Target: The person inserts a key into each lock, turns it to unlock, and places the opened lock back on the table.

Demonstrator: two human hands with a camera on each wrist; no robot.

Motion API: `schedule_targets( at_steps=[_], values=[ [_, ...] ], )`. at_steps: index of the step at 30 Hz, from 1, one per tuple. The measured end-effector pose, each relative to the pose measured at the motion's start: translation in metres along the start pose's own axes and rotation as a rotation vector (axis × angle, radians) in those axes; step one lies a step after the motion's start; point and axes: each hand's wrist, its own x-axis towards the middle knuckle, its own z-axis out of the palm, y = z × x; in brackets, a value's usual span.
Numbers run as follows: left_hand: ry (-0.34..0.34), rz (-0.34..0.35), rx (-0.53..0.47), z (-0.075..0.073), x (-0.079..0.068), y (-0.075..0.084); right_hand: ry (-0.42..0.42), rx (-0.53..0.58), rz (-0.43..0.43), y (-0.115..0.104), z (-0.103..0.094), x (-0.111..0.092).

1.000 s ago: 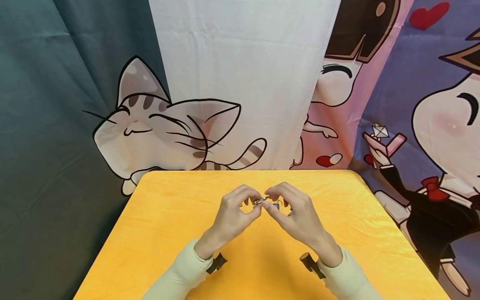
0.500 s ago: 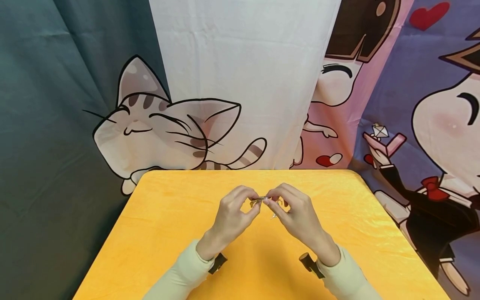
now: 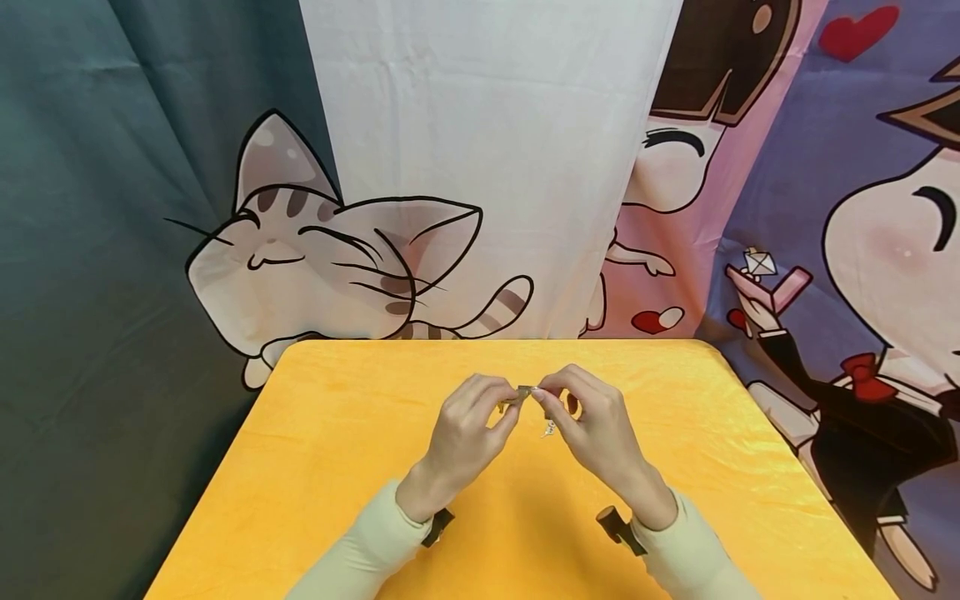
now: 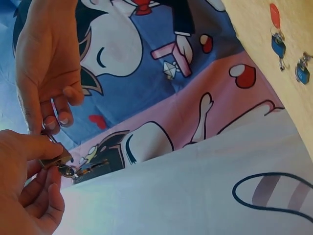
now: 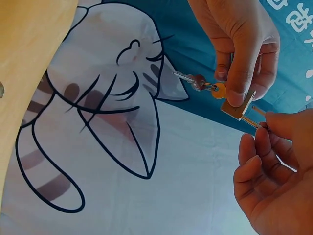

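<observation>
Both hands meet over the middle of the yellow table [image 3: 337, 467]. My left hand [image 3: 504, 407] pinches a small brass padlock [image 3: 524, 390] between thumb and fingers. In the right wrist view the padlock [image 5: 238, 108] shows a key [image 5: 253, 120] sticking out of it, and my right hand [image 5: 268, 128] pinches that key's end. A ring with spare silver keys [image 5: 198, 82] hangs by the left hand's fingers. Seen from the head camera, my right hand [image 3: 543, 395] is at the padlock's right side, and small keys [image 3: 549, 429] dangle beneath.
In the left wrist view two blue padlocks [image 4: 279, 46] [image 4: 302, 72] and a red tag [image 4: 275, 14] lie on the table beyond the hands. Cartoon-printed cloth [image 3: 337, 250] hangs behind the table. Black wrist mounts [image 3: 618, 527] sit on both sleeves.
Both hands have shifted slightly farther from me with the padlock. The right hand's fingertips have closed in at the padlock's end, and the blue thing behind them is no longer seen.
</observation>
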Motion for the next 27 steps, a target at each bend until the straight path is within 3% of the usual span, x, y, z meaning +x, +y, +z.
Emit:
schedule_targets(
  at_steps=[15,27],
  values=[
    [0.065,0.276,0.163,0.002,0.0,-0.007,-0.016,0.018,0.133,0.007,0.002,-0.003],
    [0.038,0.351,0.239,-0.001,-0.01,-0.016,-0.154,0.166,0.356,0.015,0.009,-0.007]
  ],
)
